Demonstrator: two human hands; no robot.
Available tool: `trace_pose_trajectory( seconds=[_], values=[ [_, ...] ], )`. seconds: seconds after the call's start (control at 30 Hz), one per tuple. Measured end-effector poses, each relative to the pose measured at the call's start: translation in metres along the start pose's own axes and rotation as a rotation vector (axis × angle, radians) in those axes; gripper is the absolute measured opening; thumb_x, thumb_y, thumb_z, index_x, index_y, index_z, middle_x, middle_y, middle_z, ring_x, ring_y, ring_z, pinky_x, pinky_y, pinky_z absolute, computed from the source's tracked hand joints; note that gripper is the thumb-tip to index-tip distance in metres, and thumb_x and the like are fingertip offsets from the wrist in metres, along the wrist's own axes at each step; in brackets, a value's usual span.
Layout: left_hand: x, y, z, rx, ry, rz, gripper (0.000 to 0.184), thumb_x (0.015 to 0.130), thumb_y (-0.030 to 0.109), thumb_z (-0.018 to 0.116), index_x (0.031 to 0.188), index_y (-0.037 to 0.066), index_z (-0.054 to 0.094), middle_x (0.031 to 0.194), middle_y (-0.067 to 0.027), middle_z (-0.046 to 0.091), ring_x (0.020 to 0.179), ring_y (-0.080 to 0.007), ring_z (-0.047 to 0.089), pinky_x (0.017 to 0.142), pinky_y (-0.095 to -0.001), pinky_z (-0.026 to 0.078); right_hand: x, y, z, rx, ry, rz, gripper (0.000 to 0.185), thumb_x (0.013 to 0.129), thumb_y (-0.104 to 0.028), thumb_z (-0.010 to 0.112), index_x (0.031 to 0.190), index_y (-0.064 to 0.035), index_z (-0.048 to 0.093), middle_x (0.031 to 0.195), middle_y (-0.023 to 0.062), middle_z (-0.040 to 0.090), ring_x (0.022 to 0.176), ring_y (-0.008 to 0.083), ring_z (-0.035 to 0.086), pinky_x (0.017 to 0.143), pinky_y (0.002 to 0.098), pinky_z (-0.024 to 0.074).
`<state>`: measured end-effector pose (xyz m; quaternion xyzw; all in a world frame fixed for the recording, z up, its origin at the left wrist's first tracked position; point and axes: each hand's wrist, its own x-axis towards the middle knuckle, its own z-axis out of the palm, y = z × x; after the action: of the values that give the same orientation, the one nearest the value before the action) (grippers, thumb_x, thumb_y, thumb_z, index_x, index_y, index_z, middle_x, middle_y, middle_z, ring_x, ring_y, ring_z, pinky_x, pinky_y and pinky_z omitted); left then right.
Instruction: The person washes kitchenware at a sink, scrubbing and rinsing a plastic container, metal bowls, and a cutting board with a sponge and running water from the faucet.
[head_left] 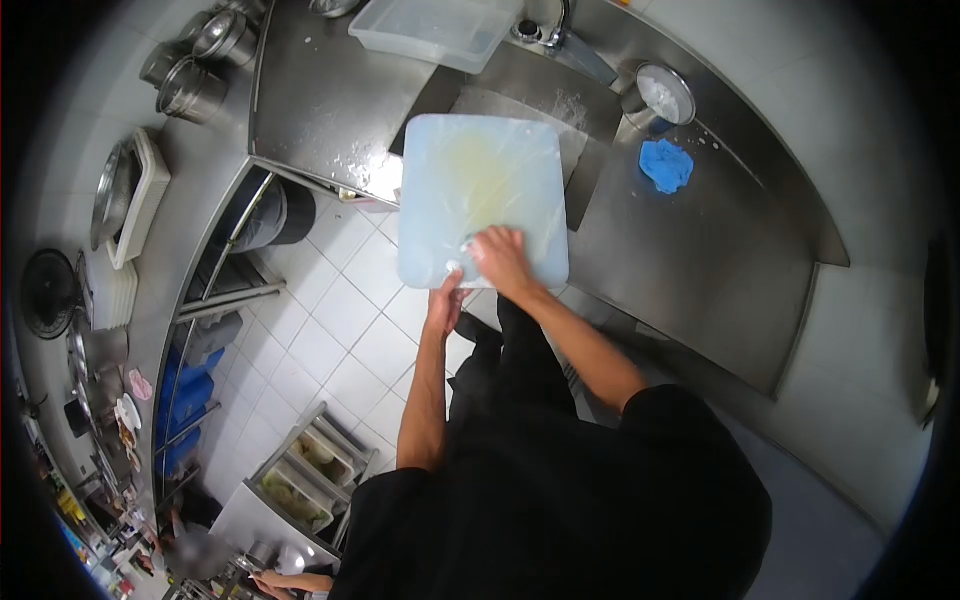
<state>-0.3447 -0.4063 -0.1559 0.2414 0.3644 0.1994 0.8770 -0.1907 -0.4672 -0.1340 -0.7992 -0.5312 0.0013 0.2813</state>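
Observation:
A white cutting board [430, 190] with a yellowish stain in its middle is held out over the near edge of the sink [597, 150]. My left hand [447, 303] grips the board's near edge, thumb on top, with white foam at the thumb. On the board's lower part my right hand [505, 262] presses down with bent fingers. A small pale bit shows at its fingertips, but what it holds is hidden under the hand.
Beyond the sink is a faucet [552, 38], with a clear plastic tub [430, 35] to its left. A metal pot [663, 97] of white foamy contents and a blue cloth [666, 166] lie on the right counter. Food bins [300, 480] and another person's hand [270, 580] are lower left.

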Motion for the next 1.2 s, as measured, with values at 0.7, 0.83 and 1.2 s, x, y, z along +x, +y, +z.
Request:
trace_pose_trajectory(
  seconds=[0.7,0.83,1.2],
  values=[
    [0.051,0.106,0.026,1.424,0.633,0.254,0.070,0.090,0.059,0.052,0.081,-0.009,0.066,0.087,-0.0331,0.065,0.087,-0.0462,0.064,0.082,-0.0471,0.050,0.097,0.237,0.029,0.288,0.165,1.023,0.055,0.082,-0.044,0.069,0.099,0.0075,0.068,0.093,0.0244,0.070,0.089,0.0384,0.069,0.079,0.0429,0.0526],
    [-0.005,0.088,0.064,0.844,0.562,0.127,0.053,0.093,0.045,0.059,0.104,-0.007,0.063,0.101,-0.0206,0.068,0.096,-0.0364,0.065,0.089,-0.0425,0.050,0.134,0.172,-0.030,0.576,0.184,0.861,0.045,0.086,-0.040,0.067,0.100,0.0026,0.069,0.088,0.0175,0.071,0.081,0.0274,0.070,0.073,0.0373,0.0528],
    [-0.037,0.036,0.042,-0.245,0.208,0.050,0.067,0.087,0.010,0.067,0.144,0.001,0.033,0.140,-0.0138,0.046,0.130,-0.0290,0.045,0.111,-0.0447,0.036,0.229,0.171,-0.080,0.200,-0.035,0.311,0.035,0.087,-0.032,0.065,0.110,-0.0055,0.062,0.089,0.0202,0.069,0.087,0.0371,0.068,0.078,0.0443,0.0522]
  ],
)
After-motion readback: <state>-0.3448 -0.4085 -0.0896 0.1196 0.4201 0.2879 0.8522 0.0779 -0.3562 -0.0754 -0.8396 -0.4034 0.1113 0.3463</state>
